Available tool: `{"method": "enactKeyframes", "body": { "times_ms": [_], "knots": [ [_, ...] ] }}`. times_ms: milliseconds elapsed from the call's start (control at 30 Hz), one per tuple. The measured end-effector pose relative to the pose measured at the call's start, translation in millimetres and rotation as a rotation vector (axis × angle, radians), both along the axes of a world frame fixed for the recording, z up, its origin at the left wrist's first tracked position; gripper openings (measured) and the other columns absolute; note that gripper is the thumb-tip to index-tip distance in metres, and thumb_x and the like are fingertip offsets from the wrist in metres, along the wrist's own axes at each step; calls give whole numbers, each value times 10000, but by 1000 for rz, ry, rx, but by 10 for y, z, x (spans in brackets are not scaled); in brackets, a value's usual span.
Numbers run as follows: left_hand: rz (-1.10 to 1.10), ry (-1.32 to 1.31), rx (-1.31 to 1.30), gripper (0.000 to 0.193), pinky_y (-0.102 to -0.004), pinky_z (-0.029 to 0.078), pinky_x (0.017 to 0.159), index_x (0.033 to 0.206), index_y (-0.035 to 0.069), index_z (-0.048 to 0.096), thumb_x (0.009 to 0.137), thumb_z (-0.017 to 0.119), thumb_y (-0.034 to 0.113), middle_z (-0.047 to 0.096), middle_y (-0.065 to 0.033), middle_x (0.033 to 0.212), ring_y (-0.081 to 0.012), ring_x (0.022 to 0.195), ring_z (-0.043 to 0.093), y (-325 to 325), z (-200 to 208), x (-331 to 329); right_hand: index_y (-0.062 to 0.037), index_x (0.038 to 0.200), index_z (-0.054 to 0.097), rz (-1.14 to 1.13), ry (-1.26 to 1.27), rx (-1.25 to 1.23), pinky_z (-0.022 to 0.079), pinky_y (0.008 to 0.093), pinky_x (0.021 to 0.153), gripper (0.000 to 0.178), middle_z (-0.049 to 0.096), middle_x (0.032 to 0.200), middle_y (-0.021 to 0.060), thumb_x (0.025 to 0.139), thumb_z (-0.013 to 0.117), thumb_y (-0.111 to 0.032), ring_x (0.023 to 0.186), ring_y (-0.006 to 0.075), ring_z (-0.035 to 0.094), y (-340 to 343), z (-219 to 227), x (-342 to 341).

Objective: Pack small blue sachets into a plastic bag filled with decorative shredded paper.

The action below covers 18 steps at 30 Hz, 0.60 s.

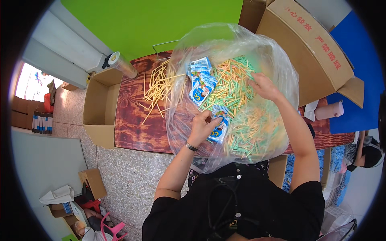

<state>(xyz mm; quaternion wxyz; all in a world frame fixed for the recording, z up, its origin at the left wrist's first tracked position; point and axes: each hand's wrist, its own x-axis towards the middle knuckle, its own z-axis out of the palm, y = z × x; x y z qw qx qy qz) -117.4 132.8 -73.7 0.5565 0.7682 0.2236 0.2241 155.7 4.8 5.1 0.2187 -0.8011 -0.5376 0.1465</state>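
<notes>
Pinched in left hand (202, 127): one blue-and-white packet (218, 134), printed, crimp-edged; lies over clear plastic bag (281, 60) beside loose green-and-yellow sticks (234, 84). Right hand (264, 86) is at the sticks' edge; its grip is unclear.

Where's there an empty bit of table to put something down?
A bare patch is the front left corner of the table, bordered by loose yellow sticks behind, the left cardboard box and the clear bag. It's crowded at the bag: packets and coloured sticks lie around the left hand and right hand.
</notes>
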Motion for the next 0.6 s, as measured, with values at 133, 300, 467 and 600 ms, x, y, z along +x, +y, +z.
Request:
{"method": "enactKeyframes", "body": {
  "times_ms": [133, 300, 467, 600],
  "knots": [
    [2, -31, -71, 368, -267, 338, 479, 665, 29, 476, 768, 788, 193, 445, 0, 572, -75, 544, 395, -8, -86, -1, -1, 1031, 570, -6, -38, 261, 428, 405, 919, 245, 626, 952, 136, 986, 489, -228, 1020, 306, 571, -32, -138, 84],
    [11, -32, -71, 387, -267, 327, 477, 656, 37, 452, 776, 784, 196, 418, 8, 574, -72, 545, 375, 31, -108, -37, -84, 1113, 546, -341, 1229, 258, 523, 335, 736, 260, 593, 835, 0, 1003, 492, -313, 852, 154, 614, 0, 67, 110],
    [-55, 21, -123, 154, -183, 443, 579, 976, 13, 659, 848, 708, 83, 631, 40, 801, -4, 692, 551, 108, -293, -107, -65, 1128, 531, -364, 1501, 335, 479, 237, 552, 268, 555, 786, -10, 996, 508, -297, 658, 110, 570, 111, -198, -28],
    [62, -100, -432, 156, -205, 407, 520, 859, 23, 660, 795, 762, 123, 593, 38, 693, -19, 615, 523, 79, 147, -131, -73, 1130, 528, -54, 1303, -68, 447, 255, 525, 301, 541, 788, -18, 973, 555, -329, 620, 95, 544, 255, -29, -368]
  ]
}}
